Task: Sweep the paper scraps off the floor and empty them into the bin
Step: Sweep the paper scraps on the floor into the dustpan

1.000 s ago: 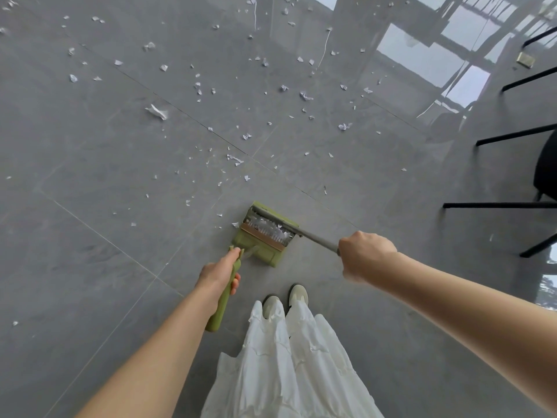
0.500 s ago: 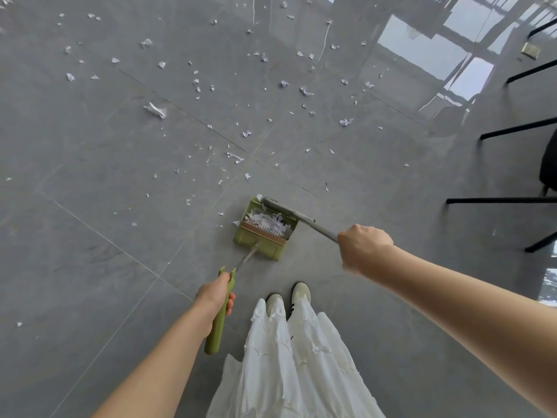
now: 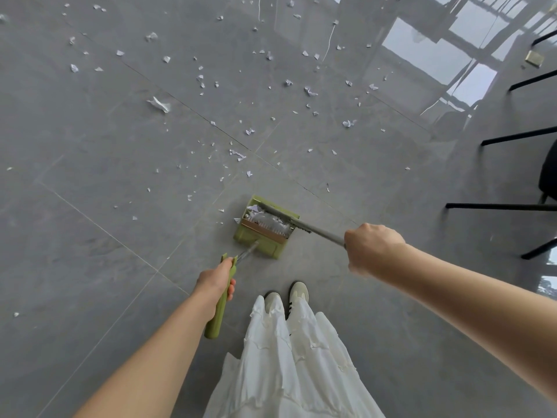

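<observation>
The left hand [image 3: 217,280] gripped the boxy green dustpan's [image 3: 265,227] long handle — crumpled white scraps [image 3: 269,221] lay inside. The right hand [image 3: 372,247] gripped the thin grey broom [image 3: 304,226].

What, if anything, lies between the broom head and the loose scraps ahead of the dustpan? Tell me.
Nothing visible. The broom head sits at the mouth of the dustpan, and only bare floor separates it from the paper scraps beyond. No bin is in view.

Light: bright, even daylight.
Glare: window reflection on the floor [image 3: 90,267], upper right.
Distortion: wide-angle bending at edges.
Focus: mostly sharp.
</observation>
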Action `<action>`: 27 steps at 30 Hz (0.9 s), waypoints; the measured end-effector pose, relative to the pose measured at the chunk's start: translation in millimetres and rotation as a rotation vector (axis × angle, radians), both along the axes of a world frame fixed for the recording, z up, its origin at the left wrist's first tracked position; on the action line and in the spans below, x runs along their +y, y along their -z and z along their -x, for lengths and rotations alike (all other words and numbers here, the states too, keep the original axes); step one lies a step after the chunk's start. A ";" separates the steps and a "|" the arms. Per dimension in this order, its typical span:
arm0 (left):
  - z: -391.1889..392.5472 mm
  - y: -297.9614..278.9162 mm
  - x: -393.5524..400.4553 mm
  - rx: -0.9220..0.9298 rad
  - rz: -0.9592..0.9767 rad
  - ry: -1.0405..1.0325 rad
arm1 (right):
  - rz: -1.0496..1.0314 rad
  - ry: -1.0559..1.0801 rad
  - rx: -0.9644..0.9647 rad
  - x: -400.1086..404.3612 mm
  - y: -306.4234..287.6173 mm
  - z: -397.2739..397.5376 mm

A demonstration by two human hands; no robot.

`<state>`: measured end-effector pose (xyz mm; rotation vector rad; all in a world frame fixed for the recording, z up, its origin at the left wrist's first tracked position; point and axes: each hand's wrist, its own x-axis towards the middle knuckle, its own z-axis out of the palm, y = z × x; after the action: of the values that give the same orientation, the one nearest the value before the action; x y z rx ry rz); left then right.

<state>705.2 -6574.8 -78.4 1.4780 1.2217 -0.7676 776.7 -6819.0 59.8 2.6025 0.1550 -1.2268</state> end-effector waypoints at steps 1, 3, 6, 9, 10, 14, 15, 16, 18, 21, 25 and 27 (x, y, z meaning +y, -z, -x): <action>-0.7 -0.5 1.8 -0.003 -0.002 -0.003 | -0.003 0.006 0.001 0.2 -0.8 -0.2; -0.8 -0.7 6.8 -0.003 -0.007 -0.014 | -0.007 0.016 -0.005 0.7 -1.7 -2.7; -1.0 -3.5 15.7 -0.006 -0.014 -0.035 | -0.013 0.049 -0.025 2.2 -0.5 -9.2; -0.8 -9.1 24.5 -0.021 -0.016 -0.082 | -0.019 0.076 -0.038 4.9 2.0 -17.3; 0.2 -10.6 28.1 -0.026 -0.013 -0.101 | -0.022 0.084 -0.038 6.5 2.6 -20.0; 5.9 -16.1 43.5 -0.046 -0.030 -0.183 | -0.043 0.116 -0.028 17.4 8.2 -27.3; 7.2 -18.2 47.0 -0.060 -0.041 -0.218 | -0.047 0.117 -0.023 21.7 10.2 -28.9; 8.3 -20.4 49.3 -0.075 -0.051 -0.259 | -0.049 0.115 -0.017 25.8 12.6 -30.2; 10.2 -24.3 53.2 -0.092 -0.068 -0.333 | -0.051 0.110 -0.004 34.3 15.4 -32.5; 13.2 -29.1 60.9 -0.105 -0.102 -0.405 | -0.052 0.105 0.008 49.1 18.6 -33.5; 10.6 -34.7 71.8 -0.129 -0.160 -0.489 | -0.071 0.130 0.024 68.5 21.0 -34.6; 9.0 -36.0 78.0 -0.137 -0.188 -0.535 | -0.087 0.132 0.037 77.5 22.4 -35.5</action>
<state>696.2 -6496.8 -42.3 1.2381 1.5219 -0.1938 812.1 -6741.4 37.3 2.7038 0.0449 -1.3415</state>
